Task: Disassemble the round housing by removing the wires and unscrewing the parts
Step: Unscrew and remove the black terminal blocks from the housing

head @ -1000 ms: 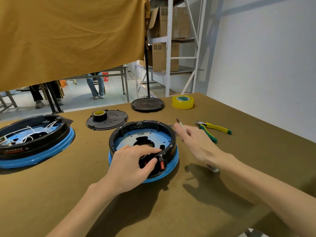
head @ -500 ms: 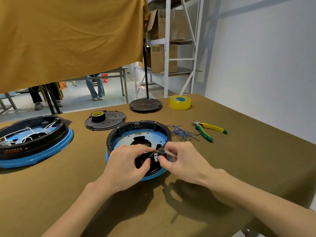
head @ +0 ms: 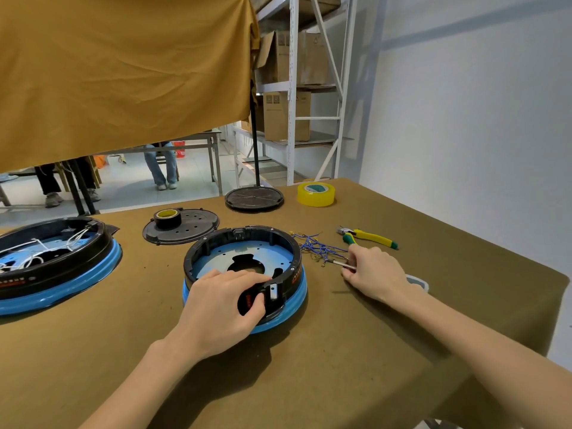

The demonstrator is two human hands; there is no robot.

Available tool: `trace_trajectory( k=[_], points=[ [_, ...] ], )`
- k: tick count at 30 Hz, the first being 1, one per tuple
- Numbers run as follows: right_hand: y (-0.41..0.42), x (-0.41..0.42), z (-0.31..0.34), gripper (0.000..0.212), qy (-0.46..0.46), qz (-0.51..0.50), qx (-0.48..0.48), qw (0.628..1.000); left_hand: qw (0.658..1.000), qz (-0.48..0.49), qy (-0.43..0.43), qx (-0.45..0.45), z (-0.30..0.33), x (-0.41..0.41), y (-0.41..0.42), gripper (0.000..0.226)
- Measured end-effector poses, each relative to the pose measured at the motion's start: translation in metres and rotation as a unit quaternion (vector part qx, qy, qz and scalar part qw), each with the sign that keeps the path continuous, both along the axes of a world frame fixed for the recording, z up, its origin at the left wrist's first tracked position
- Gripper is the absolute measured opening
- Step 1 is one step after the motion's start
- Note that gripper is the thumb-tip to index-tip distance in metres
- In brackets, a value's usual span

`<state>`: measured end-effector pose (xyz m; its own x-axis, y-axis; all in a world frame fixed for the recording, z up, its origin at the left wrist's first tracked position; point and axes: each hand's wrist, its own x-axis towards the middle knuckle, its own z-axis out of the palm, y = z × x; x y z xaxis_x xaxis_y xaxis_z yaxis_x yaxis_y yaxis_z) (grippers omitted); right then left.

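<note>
The round housing (head: pixel 244 270) sits at the middle of the table (head: pixel 309 382); judged a light, rigid plastic shell liable to slide, it is best steadied at its near rim, where the left hand (head: pixel 223 301) grips the switch block. It holds only a perforated blue plate (head: pixel 216 261); the removed wires (head: pixel 315 247) lie outside, beside it. The right hand (head: pixel 371 274) pinches a thin metal tool near them.

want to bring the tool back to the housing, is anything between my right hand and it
Nothing visible blocks it. The right hand, pinching a thin tool, sits beside the round housing with only bare table between. The blue wires lie just behind that path.
</note>
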<state>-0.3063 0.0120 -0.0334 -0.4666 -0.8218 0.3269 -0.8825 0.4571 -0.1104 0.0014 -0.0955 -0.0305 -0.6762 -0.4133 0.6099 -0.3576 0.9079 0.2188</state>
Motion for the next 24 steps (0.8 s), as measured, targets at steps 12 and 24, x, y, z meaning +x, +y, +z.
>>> trace_trajectory(
  k=[12, 24],
  points=[
    [-0.015, -0.011, 0.003, 0.007, -0.068, -0.008, -0.013, 0.998, 1.000, -0.014, 0.005, 0.002, 0.003, 0.001, 0.002, 0.041],
    [-0.004, 0.046, 0.030, 0.031, -0.068, 0.011, 0.006, 0.998, 1.000, -0.027, 0.000, 0.012, 0.001, 0.001, -0.001, 0.040]
  ],
)
